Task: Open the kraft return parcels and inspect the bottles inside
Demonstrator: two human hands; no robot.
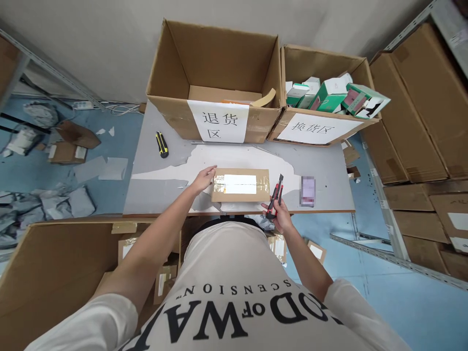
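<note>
A small taped cardboard box (241, 197) with a white label lies in front of me on the table. My left hand (204, 179) grips its left end, fingers at the far corner. In my right hand (281, 214) is a red and black utility knife (276, 196), its blade out and pointing away from me. That hand is at the box's near right corner, and some of its fingers are hidden behind the knife. A yellow and black utility knife (162, 145) lies apart on the table's left side.
At the back stand a large open carton (171, 117) and a second carton (318, 127) full of green and white boxes. A small blurred purple item (307, 191) lies at right. Another big carton (54, 263) is below left, shelving with cartons (413, 112) at right.
</note>
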